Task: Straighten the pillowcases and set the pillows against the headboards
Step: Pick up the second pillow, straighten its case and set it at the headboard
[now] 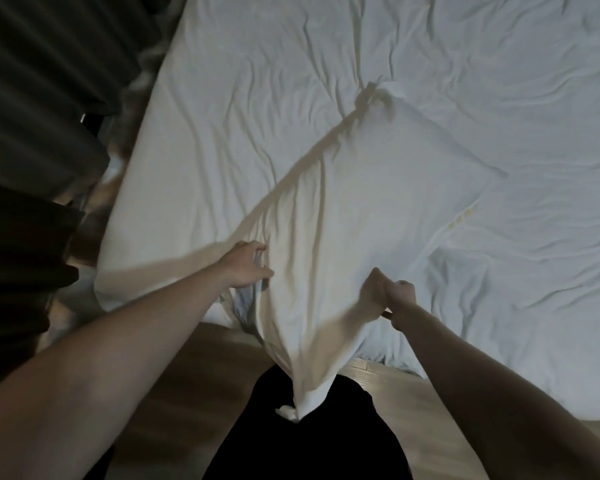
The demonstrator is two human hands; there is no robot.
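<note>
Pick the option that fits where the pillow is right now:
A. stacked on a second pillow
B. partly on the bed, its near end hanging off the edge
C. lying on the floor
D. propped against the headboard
B: the pillow lies across the bed, its near end drooping past the mattress edge while the left hand and right hand hold its case.

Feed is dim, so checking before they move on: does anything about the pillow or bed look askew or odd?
Yes. The pillow lies diagonally across the wrinkled bed sheet, and its pillowcase hangs slack and bunched off the bed edge, a corner dangling toward the floor. The left hand and right hand both grip the loose cloth.
</note>
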